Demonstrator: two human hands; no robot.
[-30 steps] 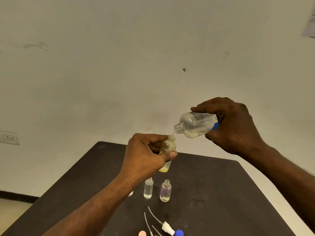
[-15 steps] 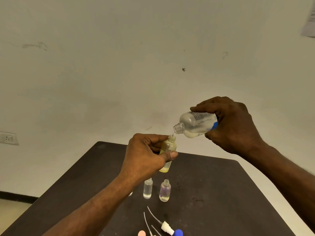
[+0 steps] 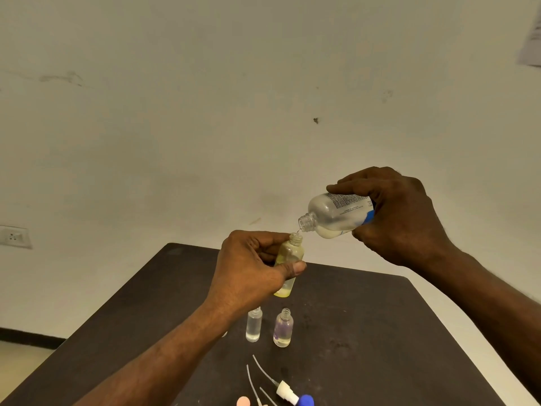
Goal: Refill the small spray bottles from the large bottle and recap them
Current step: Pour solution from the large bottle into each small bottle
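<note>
My left hand [image 3: 251, 268] grips a small yellowish spray bottle [image 3: 288, 254], uncapped and held upright above the dark table [image 3: 366, 332]. My right hand [image 3: 395, 218] holds the large clear bottle [image 3: 333, 215] tipped on its side, its open neck just over the small bottle's mouth. A thin stream of liquid falls between them. Two more small uncapped bottles stand on the table below: a clear one [image 3: 253, 325] and a purple-tinted one [image 3: 283, 328].
Loose spray caps with dip tubes lie near the front edge: a white one [image 3: 287, 391], a blue one [image 3: 306, 400] and a peach one [image 3: 243, 401]. A plain wall stands behind the table, with a socket [image 3: 13, 237] at the left.
Both hands and the two bottles stay almost still while the pouring continues. The view has shifted only slightly.
</note>
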